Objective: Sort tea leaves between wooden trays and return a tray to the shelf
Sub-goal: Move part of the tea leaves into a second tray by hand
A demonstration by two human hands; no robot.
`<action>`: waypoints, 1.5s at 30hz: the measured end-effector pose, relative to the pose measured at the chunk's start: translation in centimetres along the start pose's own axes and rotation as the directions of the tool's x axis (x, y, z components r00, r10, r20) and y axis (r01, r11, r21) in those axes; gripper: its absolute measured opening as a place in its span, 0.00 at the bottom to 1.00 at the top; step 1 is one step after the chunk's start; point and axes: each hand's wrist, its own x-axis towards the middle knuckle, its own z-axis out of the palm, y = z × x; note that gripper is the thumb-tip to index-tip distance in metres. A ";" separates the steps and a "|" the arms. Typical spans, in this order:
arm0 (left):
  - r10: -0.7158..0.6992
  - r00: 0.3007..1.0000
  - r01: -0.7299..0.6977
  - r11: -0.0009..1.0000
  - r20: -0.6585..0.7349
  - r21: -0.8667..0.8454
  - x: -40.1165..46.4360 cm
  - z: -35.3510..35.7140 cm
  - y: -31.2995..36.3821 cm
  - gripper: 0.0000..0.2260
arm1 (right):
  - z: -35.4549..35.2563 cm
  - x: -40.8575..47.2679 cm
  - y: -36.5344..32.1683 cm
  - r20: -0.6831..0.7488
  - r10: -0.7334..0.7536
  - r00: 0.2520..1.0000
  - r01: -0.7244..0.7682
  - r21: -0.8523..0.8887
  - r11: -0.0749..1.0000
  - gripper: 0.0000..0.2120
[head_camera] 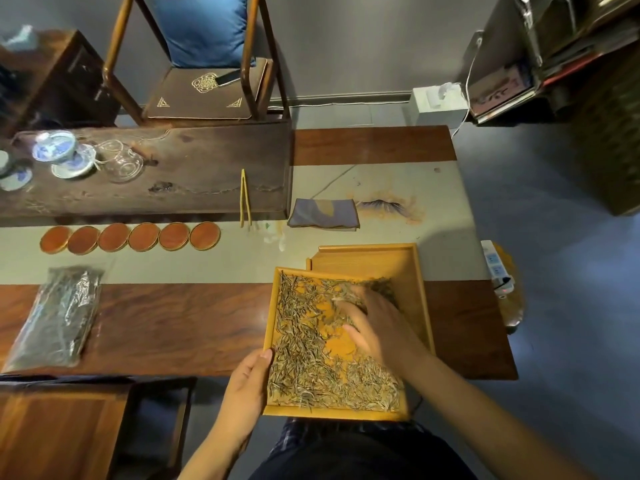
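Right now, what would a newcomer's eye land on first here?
The wooden tray heaped with tea leaves at the near table edge, left hand gripping its left rim, right hand spread over the leaves. Then the empty tray partly under it, and six round coasters lined up at left.

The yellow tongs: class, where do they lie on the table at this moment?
In the head view the yellow tongs lie near the table's middle, over the front edge of the dark wooden tea board, between the row of round coasters and the folded grey cloth.

Tea leaves (304, 344) lie in the near tray (270, 306) — overlapping the far tray (405, 261) behind it.
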 end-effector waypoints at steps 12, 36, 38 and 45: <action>-0.053 0.998 0.053 0.998 -0.031 0.014 1.7 -0.6 0.6 0.12 | -0.4 1.7 2.5 -0.059 0.050 0.997 -0.057 -0.131 0.990 0.13; -0.067 0.996 0.066 0.998 -0.052 -0.017 1.1 -0.3 1.1 0.12 | 0.9 5.7 -2.6 -0.103 -0.172 0.980 0.170 -0.032 0.985 0.21; -0.063 0.997 0.063 0.998 -0.041 0.002 1.1 -0.4 1.1 0.13 | 0.7 5.2 -1.2 -0.082 -0.182 0.980 0.178 -0.060 0.982 0.19; -0.055 0.998 0.055 0.998 -0.002 0.036 1.2 -0.6 1.5 0.13 | 1.1 3.7 2.5 0.004 -0.117 0.993 0.115 -0.192 0.975 0.17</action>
